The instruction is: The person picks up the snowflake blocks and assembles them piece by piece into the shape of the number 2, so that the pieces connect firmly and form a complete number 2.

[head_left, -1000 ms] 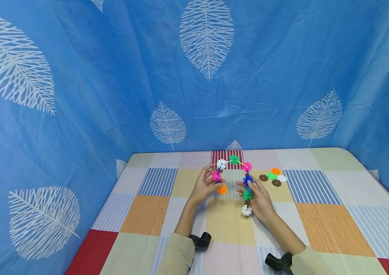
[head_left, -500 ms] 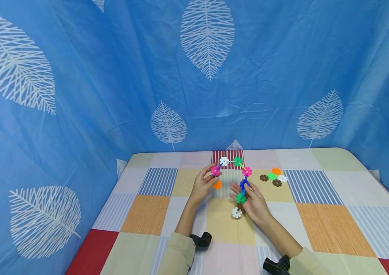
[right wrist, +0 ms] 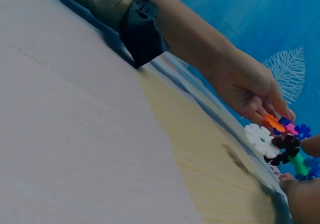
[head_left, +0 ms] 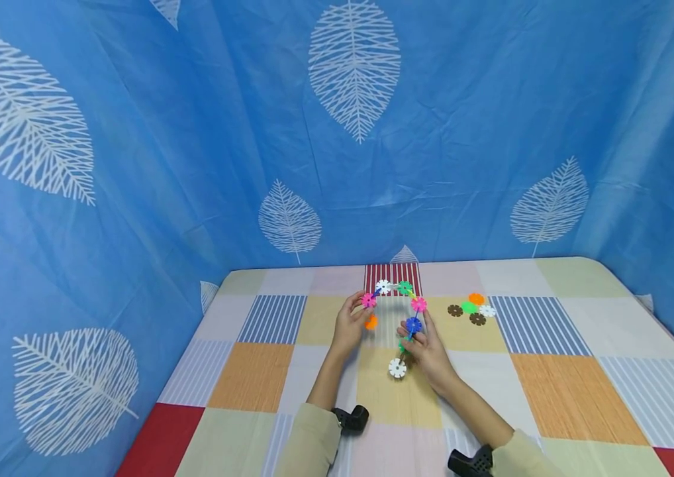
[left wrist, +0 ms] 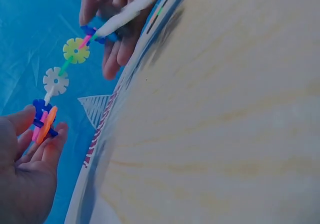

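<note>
A bent chain of interlocking snowflake discs (head_left: 418, 304) hangs between both hands above the table. My left hand (head_left: 347, 332) pinches its left end near a pink disc (head_left: 369, 300); an orange disc (head_left: 371, 322) hangs just below those fingers. My right hand (head_left: 430, 356) grips the other side around a blue disc (head_left: 413, 324) and a green disc, partly hidden by the fingers. Past the right hand, a white disc (head_left: 397, 368) ends the chain, joined by a dark brown disc (right wrist: 286, 143) that shows in the right wrist view. A white disc and a green disc (head_left: 404, 287) form the far bend.
Several loose snowflake discs lie right of the hands: orange (head_left: 477, 299), light green (head_left: 469, 308), white (head_left: 487, 311) and brown (head_left: 477, 319). A patchwork cloth (head_left: 551, 391) covers the table. Blue leaf-print curtains (head_left: 450, 132) stand behind and at the sides.
My right hand has moved left and slightly down, carrying its side of the chain with it. The white end disc has swung left. The left hand stays nearly in place.
</note>
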`<state>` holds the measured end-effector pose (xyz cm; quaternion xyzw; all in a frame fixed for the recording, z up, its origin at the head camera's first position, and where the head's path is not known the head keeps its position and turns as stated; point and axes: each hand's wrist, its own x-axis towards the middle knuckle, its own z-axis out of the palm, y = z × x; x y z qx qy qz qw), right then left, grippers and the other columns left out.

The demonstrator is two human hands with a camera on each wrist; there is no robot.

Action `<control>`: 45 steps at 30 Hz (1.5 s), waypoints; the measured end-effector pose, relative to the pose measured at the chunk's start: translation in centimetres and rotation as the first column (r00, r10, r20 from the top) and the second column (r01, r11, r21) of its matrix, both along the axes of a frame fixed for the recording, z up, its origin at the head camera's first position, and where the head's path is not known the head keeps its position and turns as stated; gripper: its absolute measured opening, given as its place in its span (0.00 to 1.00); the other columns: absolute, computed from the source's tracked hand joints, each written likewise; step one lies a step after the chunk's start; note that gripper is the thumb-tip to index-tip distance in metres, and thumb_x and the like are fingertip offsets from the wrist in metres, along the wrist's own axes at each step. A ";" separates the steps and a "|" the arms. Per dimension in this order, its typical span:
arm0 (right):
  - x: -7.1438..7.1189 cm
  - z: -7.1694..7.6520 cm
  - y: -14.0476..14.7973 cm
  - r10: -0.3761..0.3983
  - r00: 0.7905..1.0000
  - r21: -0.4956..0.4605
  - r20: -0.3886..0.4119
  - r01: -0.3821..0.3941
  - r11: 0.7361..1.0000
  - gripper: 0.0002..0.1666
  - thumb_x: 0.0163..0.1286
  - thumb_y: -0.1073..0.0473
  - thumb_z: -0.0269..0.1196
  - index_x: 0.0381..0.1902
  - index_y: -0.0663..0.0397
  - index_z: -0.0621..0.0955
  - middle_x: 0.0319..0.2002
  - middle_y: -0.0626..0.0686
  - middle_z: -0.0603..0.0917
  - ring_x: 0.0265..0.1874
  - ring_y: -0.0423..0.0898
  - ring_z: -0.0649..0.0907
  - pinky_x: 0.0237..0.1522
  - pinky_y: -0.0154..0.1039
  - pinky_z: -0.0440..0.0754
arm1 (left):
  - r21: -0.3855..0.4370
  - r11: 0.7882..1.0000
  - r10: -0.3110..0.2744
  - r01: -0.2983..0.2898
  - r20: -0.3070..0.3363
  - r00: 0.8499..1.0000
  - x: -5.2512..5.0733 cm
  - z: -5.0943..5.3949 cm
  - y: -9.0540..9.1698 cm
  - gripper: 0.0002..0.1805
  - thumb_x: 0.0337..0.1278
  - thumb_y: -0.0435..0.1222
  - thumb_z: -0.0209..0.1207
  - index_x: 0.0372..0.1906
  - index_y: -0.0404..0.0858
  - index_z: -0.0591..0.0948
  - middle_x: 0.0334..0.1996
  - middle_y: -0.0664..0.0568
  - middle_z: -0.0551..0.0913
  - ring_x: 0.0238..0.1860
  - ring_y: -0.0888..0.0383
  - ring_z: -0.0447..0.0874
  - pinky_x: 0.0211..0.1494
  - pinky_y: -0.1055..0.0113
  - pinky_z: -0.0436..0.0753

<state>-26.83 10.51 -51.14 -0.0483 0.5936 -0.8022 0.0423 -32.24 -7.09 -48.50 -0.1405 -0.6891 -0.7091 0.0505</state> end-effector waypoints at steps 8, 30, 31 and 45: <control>0.1 -0.4 -0.3 -0.134 0.987 0.469 -0.084 0.157 0.869 0.53 0.60 0.64 0.64 0.71 0.63 0.44 0.55 0.71 0.71 0.49 0.58 0.78 0.49 0.38 0.76 | -0.102 0.993 0.065 -0.063 0.011 0.998 -0.4 -0.3 -0.3 0.23 0.60 0.26 0.54 0.60 0.25 0.67 0.50 0.32 0.74 0.49 0.42 0.78 0.44 0.67 0.80; 1.1 -0.6 -1.9 -0.203 0.972 0.534 -0.118 0.235 0.812 0.61 0.48 0.67 0.72 0.67 0.76 0.44 0.42 0.70 0.75 0.37 0.56 0.83 0.37 0.34 0.81 | -0.386 0.918 0.070 -0.088 -0.060 0.996 -1.8 -4.1 -0.5 0.24 0.61 0.38 0.56 0.59 0.29 0.71 0.49 0.39 0.79 0.49 0.49 0.78 0.51 0.67 0.77; 1.2 -0.6 -2.0 -0.209 0.968 0.568 -0.142 0.253 0.783 0.60 0.48 0.66 0.73 0.66 0.78 0.46 0.41 0.69 0.74 0.36 0.55 0.82 0.36 0.34 0.81 | -0.410 0.907 0.074 -0.096 -0.068 0.995 -1.7 -4.2 -0.5 0.24 0.61 0.39 0.56 0.59 0.30 0.71 0.48 0.39 0.79 0.49 0.49 0.78 0.50 0.67 0.78; 1.6 -0.7 -1.7 -0.215 0.949 0.667 -0.232 0.316 0.675 0.55 0.46 0.59 0.75 0.63 0.80 0.57 0.39 0.63 0.72 0.30 0.46 0.76 0.30 0.31 0.76 | -0.572 0.805 0.074 -0.156 -0.163 0.984 -1.5 -4.1 -0.9 0.26 0.60 0.41 0.57 0.59 0.29 0.72 0.55 0.38 0.74 0.58 0.43 0.70 0.62 0.56 0.67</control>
